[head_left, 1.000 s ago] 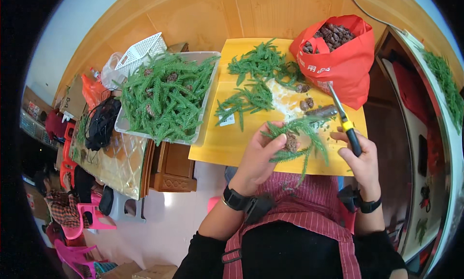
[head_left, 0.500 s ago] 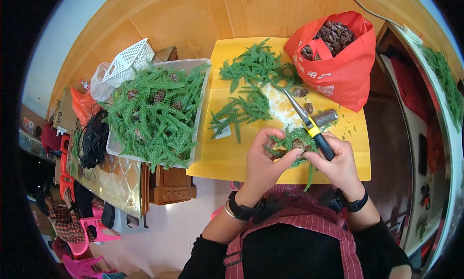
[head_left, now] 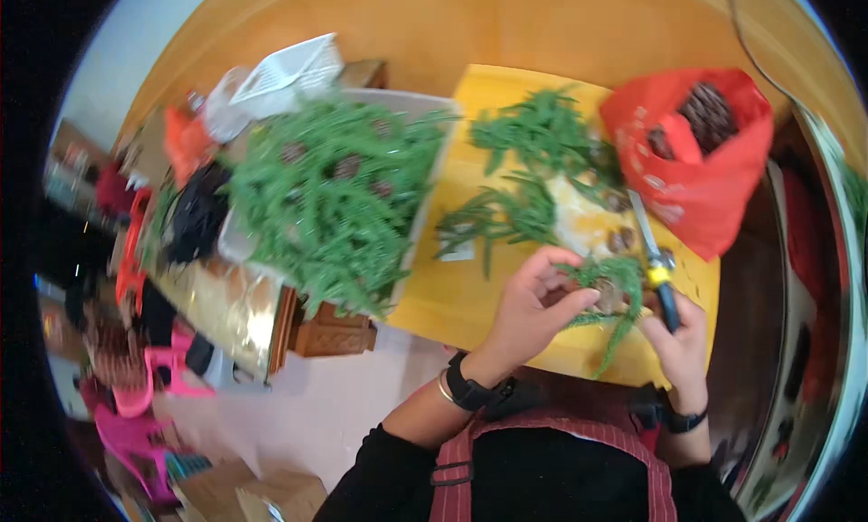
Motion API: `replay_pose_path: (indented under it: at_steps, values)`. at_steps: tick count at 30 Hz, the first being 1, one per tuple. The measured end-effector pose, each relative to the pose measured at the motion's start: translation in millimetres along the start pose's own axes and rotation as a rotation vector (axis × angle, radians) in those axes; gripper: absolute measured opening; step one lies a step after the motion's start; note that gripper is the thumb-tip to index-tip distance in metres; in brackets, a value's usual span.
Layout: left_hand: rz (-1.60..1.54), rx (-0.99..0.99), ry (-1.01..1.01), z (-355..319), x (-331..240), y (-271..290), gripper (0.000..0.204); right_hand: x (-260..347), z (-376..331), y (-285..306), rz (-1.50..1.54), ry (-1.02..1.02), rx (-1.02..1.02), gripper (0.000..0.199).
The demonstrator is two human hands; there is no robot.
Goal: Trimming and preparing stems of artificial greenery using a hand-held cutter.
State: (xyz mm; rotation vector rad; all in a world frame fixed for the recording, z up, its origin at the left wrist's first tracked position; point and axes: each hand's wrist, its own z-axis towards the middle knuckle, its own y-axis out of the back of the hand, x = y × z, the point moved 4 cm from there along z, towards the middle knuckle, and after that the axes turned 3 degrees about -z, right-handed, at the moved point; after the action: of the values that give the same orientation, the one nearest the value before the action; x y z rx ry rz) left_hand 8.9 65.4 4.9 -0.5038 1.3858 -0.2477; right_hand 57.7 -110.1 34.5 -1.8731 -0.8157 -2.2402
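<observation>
A green artificial pine sprig (head_left: pixel 624 270) with a brown pine cone (head_left: pixel 608 294) on it is held over the near part of the yellow board. My left hand (head_left: pixel 532 312) pinches it from the left, its thumb against the cone. In my right hand (head_left: pixel 680 343) is a pair of long-nosed pliers (head_left: pixel 661 285) with yellow and black handles, the jaws pointing away from me. My right thumb lies close to the sprig's right side; whether it touches is blurred. More loose sprigs (head_left: pixel 533 128) and a few small cones (head_left: pixel 620 240) lie farther off on the board.
Left of the yellow board (head_left: pixel 443 309), a translucent tub (head_left: pixel 425 210) is heaped with green sprigs and cones. A red bag (head_left: pixel 692 192) of pine cones stands at the back right. Behind the tub is a white basket (head_left: pixel 287 74). Pink chairs (head_left: pixel 136 445) stand far left.
The whole view has shifted and blurred. My right thumb has come off the cone and my hands are farther apart. The pliers stand steeper, still in my right hand.
</observation>
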Motion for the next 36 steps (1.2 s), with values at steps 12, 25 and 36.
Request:
replay_pose_path:
  at_steps: [12,25,36]
  values:
    - [0.673,-0.518,-0.572,-58,-218,89,0.028,-21,-38,96,-0.387,-0.144,0.045,0.014]
    - [0.970,-0.563,-0.506,35,-290,206,0.024,-45,-68,130,-0.455,-0.244,-0.089,0.025]
    - [1.897,-0.368,-0.885,14,-281,103,0.022,-43,-53,112,-0.740,-0.069,0.214,0.020]
